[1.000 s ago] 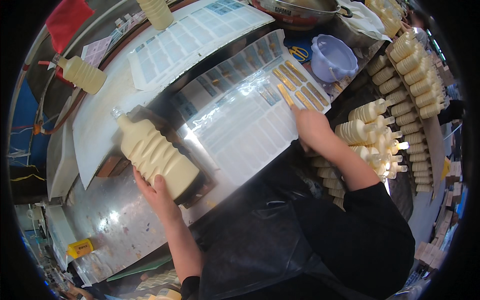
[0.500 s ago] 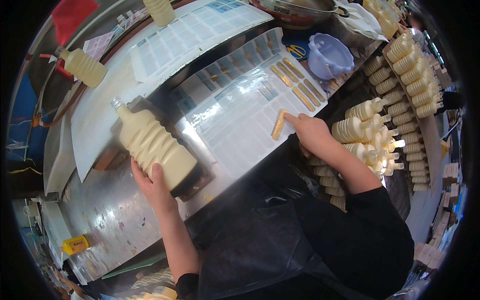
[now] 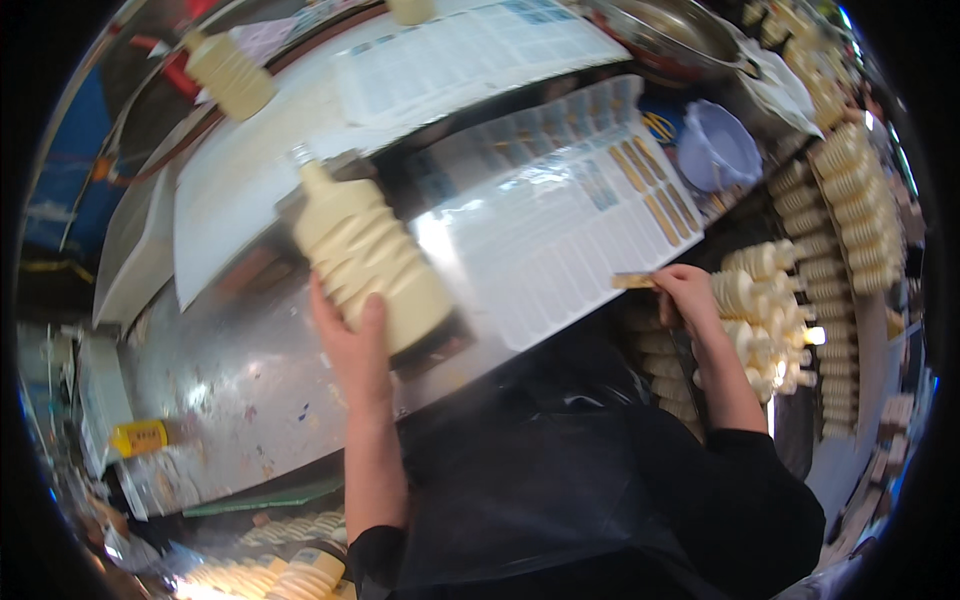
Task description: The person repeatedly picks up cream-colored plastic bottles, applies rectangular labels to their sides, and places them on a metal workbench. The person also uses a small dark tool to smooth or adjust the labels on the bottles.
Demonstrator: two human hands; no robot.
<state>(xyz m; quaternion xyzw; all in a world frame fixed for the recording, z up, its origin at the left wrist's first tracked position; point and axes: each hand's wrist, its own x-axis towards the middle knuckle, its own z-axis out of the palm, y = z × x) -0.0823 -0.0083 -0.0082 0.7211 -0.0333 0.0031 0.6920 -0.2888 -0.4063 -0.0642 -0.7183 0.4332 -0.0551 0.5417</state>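
Note:
A cream, ribbed plastic bottle (image 3: 365, 240) with a clear threaded neck lies on its side on a dark holder (image 3: 445, 340). My left hand (image 3: 355, 345) grips its near side, the thumb on top and the fingers along the left flank. Between the fingertips of my right hand (image 3: 688, 290) is one end of a narrow gold label strip (image 3: 631, 281). The strip sticks out to the left, at the near right edge of a glossy backing sheet (image 3: 530, 270). More gold strips (image 3: 660, 205) lie in rows on that sheet's right side.
Beyond the sheet stand a lilac bucket (image 3: 718, 150), yellow-handled scissors (image 3: 658, 127) and a metal pan (image 3: 670, 35). Stacked cream bottles (image 3: 765, 310) fill the right side. Another bottle (image 3: 230, 75) lies on the raised white board (image 3: 260, 150). A yellow container (image 3: 140, 437) sits at left.
The gold strip under my right fingers has come up off the sheet and is now pinched at its near edge. My left hand stays on the bottle. The whole view has shifted.

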